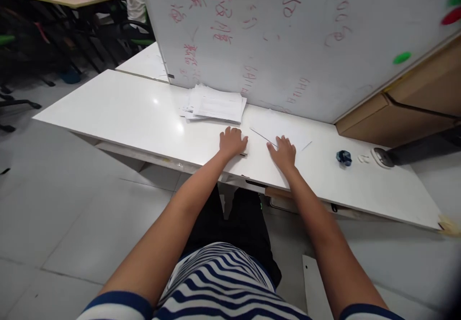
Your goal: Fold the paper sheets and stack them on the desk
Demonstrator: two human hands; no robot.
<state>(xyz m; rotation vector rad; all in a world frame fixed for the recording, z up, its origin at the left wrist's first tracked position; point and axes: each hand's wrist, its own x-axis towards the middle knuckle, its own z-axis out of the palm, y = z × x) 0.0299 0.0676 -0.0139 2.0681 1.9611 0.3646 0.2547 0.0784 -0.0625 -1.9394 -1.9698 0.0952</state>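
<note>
We have both hands flat on the white desk [118, 113], pressing down on a single white sheet of paper [273, 130] that lies just in front of the whiteboard [288, 36]. Our left hand [232, 142] rests palm-down on the sheet's near left edge, fingers spread and loose, with no grip closed on anything; our right hand [284, 153] lies the same way a little to the right, fingers open, touching the paper beside a thin dark line that looks like a fold or crease — we cannot tell which. We judge the work to be at an early stage: one sheet is being smoothed or creased, and the stack of papers [216, 104] just behind our left hand looks untouched. We count one stack, one loose sheet, one small dark blue crumpled object [344, 157] well to the right, two tiny white bits [363, 158] beside it, and one round grey thing [382, 156] near the desk's far right.
</note>
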